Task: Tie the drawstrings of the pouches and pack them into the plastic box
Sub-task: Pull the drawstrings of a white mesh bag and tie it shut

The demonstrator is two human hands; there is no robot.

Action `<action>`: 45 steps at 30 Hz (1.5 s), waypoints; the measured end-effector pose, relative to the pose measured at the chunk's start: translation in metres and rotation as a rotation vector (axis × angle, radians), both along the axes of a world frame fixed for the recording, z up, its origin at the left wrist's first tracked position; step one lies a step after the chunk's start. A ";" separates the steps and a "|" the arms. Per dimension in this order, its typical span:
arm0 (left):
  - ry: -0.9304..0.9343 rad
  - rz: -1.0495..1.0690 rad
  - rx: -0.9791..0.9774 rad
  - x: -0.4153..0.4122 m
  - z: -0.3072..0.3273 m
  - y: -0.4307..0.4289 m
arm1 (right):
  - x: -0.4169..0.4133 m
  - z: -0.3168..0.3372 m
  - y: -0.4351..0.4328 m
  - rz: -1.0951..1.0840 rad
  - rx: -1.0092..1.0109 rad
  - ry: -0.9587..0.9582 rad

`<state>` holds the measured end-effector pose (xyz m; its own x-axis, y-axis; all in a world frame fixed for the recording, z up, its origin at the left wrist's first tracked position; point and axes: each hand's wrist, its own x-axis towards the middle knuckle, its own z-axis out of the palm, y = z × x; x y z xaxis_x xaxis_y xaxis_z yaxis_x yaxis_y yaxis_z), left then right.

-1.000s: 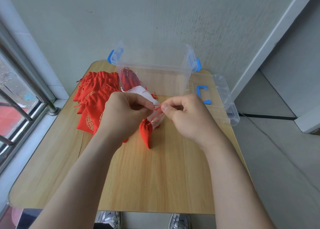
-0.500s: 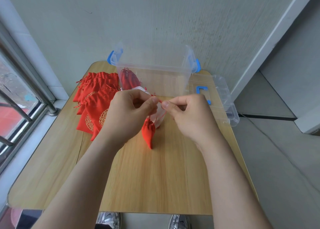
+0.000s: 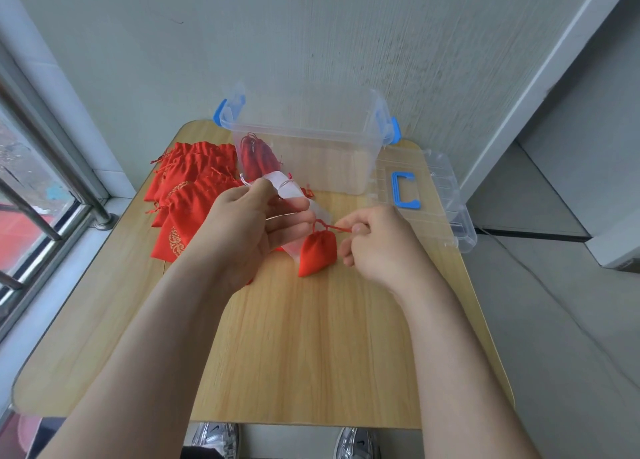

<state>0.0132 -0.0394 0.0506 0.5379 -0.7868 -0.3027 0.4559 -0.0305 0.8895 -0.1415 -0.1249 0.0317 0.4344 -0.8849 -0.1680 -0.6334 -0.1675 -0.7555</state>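
A small red pouch point(image 3: 318, 253) lies on the wooden table point(image 3: 311, 354), its mouth drawn shut. My right hand point(image 3: 377, 247) pinches the pouch's red drawstring point(image 3: 337, 228) and holds it out to the right. My left hand point(image 3: 249, 230) has its fingers stretched toward the string's loop, thumb raised apart; its fingertips touch the loop. A white translucent pouch point(image 3: 289, 190) lies under and behind the left hand. The clear plastic box point(image 3: 346, 167) stands at the table's back with one red pouch point(image 3: 258, 158) inside at its left end.
A pile of several red pouches point(image 3: 194, 188) with gold patterns lies left of the box. The clear lid point(image 3: 436, 198) with a blue handle point(image 3: 403, 190) rests at the right edge. A window with metal bars point(image 3: 52, 198) is at the left.
My hands have moved apart. The right hand drew the drawstring to the right, the left hand's fingers straightened, and the red pouch now lies in plain view between them.
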 end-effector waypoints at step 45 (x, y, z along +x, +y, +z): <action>-1.281 -0.239 0.048 0.004 -0.021 0.007 | 0.003 -0.007 -0.005 0.019 -0.292 -0.033</action>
